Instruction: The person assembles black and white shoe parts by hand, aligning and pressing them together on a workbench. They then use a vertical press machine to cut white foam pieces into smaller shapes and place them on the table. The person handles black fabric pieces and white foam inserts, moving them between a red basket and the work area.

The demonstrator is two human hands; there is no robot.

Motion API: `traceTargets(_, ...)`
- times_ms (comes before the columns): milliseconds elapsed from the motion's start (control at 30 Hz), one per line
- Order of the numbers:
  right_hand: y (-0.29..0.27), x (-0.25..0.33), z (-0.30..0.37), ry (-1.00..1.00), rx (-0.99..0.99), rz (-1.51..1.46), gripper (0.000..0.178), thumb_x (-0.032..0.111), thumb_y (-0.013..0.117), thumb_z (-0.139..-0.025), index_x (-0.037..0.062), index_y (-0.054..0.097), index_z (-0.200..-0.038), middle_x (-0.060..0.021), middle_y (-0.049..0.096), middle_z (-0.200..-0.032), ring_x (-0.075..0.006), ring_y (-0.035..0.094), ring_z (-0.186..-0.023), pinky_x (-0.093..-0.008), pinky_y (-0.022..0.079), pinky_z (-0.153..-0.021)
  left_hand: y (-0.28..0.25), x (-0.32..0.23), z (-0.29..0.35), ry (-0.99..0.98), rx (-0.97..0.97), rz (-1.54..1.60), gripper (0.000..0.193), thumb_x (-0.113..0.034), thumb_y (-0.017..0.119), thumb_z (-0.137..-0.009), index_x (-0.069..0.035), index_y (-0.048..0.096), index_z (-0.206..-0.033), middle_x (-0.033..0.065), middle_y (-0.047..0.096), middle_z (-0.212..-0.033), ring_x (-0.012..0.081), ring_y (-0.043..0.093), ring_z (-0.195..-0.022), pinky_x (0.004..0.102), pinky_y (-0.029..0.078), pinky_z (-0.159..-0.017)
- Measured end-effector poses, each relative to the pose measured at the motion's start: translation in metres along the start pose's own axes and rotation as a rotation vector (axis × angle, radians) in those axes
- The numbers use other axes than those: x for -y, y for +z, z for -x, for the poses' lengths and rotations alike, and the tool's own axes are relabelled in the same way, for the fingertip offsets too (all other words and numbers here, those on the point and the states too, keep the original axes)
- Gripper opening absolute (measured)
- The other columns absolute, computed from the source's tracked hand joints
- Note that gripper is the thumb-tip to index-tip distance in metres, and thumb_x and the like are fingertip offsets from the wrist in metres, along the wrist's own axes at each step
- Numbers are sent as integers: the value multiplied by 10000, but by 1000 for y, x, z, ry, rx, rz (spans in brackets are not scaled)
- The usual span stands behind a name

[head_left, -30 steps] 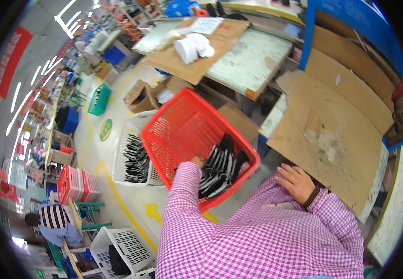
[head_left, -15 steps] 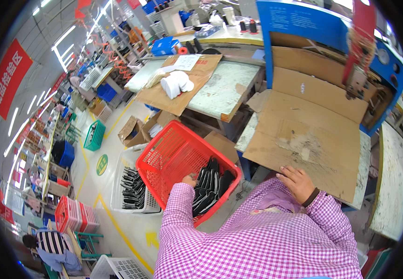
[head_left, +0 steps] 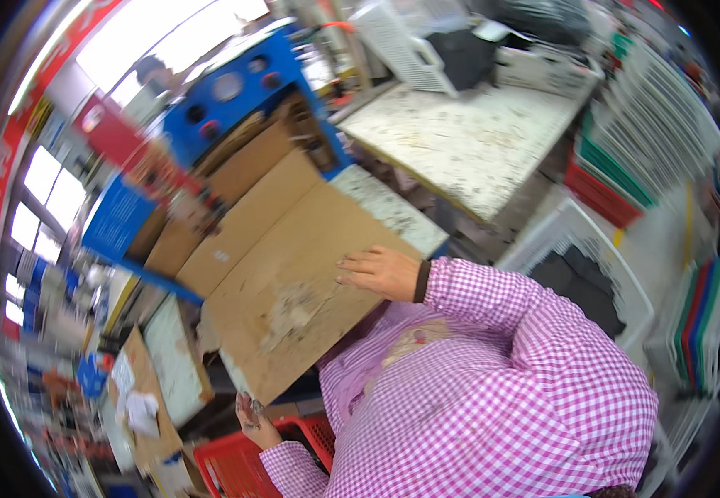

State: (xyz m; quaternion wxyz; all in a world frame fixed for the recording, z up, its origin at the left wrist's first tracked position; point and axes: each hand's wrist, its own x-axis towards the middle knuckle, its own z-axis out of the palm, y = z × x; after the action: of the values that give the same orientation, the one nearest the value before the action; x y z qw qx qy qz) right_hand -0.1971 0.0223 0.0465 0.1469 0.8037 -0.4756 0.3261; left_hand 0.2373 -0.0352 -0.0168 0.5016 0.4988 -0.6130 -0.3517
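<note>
My right hand (head_left: 380,272) rests palm down near the front edge of the brown cardboard sheet (head_left: 310,249), fingers stretched out and holding nothing. Over the red plastic basket (head_left: 231,469), close to the cardboard's left corner, is my left hand (head_left: 257,423). Its fingers point up, look loosely apart and are darkly smudged; I see no object in them. My body and sleeve hide much of the basket and whatever lies in it. The cardboard has a worn, pale patch in its middle and folds up at the back, inside a blue machine (head_left: 219,95).
A red machine arm (head_left: 119,137) hangs over the cardboard. Beyond stands a scuffed white table (head_left: 468,137) with a white crate (head_left: 405,50). At right are a white basket (head_left: 638,303) of dark pieces (head_left: 580,286) and stacked crates (head_left: 654,124). A white cap-like item (head_left: 141,412) lies on the left-hand table.
The view has swung to the right, bringing the right-side table and crates into sight. My left hand has come up out of the red basket; my right hand still lies on the cardboard.
</note>
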Motion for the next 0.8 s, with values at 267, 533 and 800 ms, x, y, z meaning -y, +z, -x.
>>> traceTargets(267, -40, -20, 138, 491, -94, 174, 264, 111, 560, -820, 100, 590, -1082, -71, 608, -1128, -189, 563, -1043, -345, 429, -822, 96, -18, -33, 538, 238, -692, 421, -139, 510, -899, 89, 437, -1245, 211, 487, -1261, 349, 461, -1159, 387, 343, -1007)
traceTargets(533, -43, 14, 202, 719, -230, 86, 328, 45, 537, -833, 112, 576, -1152, -37, 651, -1060, -146, 617, -940, -316, 445, -777, 147, -28, -57, 278, 256, -889, 497, -77, 526, -857, 108, 357, -1286, 256, 417, -1310, 360, 429, -1205, 394, 362, -1017)
traceTargets(800, -71, -38, 157, 528, -325, 199, 291, 62, 462, -858, 33, 587, -1120, -90, 616, -1126, -212, 595, -996, -327, 460, -782, 223, -110, -34, 781, 493, -590, 475, -71, 511, -850, 86, 383, -1279, 253, 420, -1317, 351, 459, -1187, 408, 384, -994)
